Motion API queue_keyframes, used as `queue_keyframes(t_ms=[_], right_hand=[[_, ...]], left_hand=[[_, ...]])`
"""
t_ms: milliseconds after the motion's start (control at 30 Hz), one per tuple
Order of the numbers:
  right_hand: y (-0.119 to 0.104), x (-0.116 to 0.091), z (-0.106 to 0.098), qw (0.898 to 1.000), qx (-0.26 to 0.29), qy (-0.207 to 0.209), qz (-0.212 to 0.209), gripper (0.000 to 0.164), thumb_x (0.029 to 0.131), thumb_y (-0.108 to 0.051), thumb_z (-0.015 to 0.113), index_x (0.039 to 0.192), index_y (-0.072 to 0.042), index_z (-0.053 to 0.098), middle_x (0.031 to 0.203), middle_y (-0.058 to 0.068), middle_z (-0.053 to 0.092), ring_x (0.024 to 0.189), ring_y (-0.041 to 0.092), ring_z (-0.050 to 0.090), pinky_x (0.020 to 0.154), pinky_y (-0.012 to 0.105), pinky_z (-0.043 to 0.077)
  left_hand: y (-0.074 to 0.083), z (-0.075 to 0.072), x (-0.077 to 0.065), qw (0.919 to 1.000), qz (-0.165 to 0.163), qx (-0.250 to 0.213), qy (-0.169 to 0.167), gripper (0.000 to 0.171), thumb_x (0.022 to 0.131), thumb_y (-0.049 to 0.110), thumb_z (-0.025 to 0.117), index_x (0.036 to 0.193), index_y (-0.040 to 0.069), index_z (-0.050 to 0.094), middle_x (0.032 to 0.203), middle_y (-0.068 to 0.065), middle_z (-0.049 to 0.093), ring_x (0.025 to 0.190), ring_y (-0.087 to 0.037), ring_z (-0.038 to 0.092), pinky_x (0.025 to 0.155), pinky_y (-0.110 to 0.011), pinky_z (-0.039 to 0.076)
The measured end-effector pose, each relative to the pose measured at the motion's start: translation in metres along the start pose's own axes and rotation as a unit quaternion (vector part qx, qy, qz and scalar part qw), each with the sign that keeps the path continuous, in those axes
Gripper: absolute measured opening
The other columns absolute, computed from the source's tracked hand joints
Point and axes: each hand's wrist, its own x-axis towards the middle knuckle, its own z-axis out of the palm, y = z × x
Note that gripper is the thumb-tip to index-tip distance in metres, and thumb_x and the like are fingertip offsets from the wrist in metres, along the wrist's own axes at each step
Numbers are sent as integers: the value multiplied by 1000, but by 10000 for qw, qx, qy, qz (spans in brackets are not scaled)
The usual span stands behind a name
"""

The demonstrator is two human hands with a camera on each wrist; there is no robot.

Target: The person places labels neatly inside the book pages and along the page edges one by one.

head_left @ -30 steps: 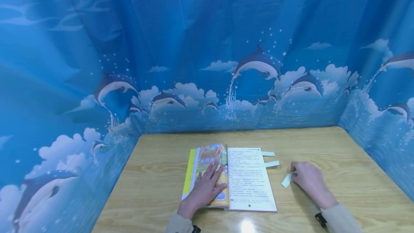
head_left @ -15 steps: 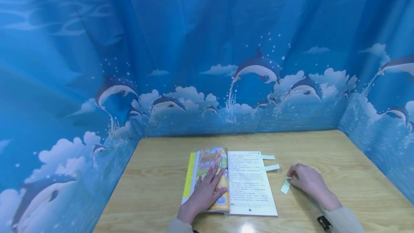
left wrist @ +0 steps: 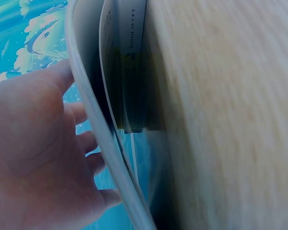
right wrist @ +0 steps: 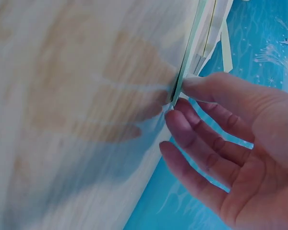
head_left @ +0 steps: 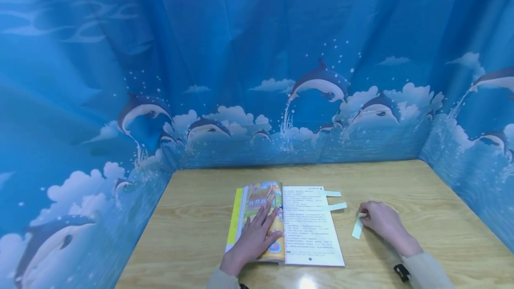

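An open book [head_left: 311, 231] lies on the table, a colourful picture page on its left and a page of print on its right. My left hand [head_left: 253, 237] rests with spread fingers on the picture page; in the left wrist view the palm [left wrist: 33, 148] is beside the curved page edges [left wrist: 93, 110]. To the right of the book, my right hand [head_left: 383, 222] pinches the upper end of a pale green paper strip [head_left: 357, 228] near the tabletop. The right wrist view shows the thumb and fingers [right wrist: 201, 143] at that strip [right wrist: 186, 62].
Two pale green paper strips, an upper one [head_left: 333, 194] and a lower one [head_left: 337, 207], stick out from the book's right edge. The wooden table [head_left: 192, 217] is backed by a blue dolphin-print curtain [head_left: 241, 57].
The strip in my right hand has swung from a leftward slant to a steeper angle, and more of its length shows. My left hand stays on the page.
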Motion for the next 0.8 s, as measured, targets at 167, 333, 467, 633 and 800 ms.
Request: queue_keyframes(t_ms=[167,333,467,633,800], right_hand=[[2,2,0,9998,121,-172,31,16,72,-3,79,79,-13,69,75,-1,65,66,15,59,56,35,50],[6,3,1,9995,203,-253,-22,22,71,-2,80,77,-14,63,73,-4,62,65,13,55,56,33,47],[9,2,2,9992,252,-303,-58,26,70,-2,79,76,-16,58,71,-6,58,64,12,51,55,32,44],[11,0,2,9988,337,-347,-26,27,73,-2,78,77,-15,55,69,-5,56,62,13,49,53,30,41],[12,3,-1,9990,322,-290,-53,17,77,-2,75,84,-11,61,70,-1,61,61,14,51,53,32,46]], left_hand=[[1,-1,-1,10000,-18,9,-36,71,104,55,44,162,17,27,170,-9,12,155,-35,16,116,-73,18],[3,-3,-1,10000,-53,7,-72,71,104,54,43,162,17,26,170,-9,12,155,-35,15,116,-73,18],[4,-3,-1,9999,-82,19,-70,71,104,54,44,162,16,27,170,-9,12,155,-35,15,116,-72,18],[5,-3,-1,9999,-113,12,-96,70,104,53,46,162,16,27,170,-9,12,155,-34,15,117,-71,18],[4,-4,0,9999,-96,30,-96,69,105,52,45,162,16,27,170,-10,12,155,-35,15,117,-72,18]])
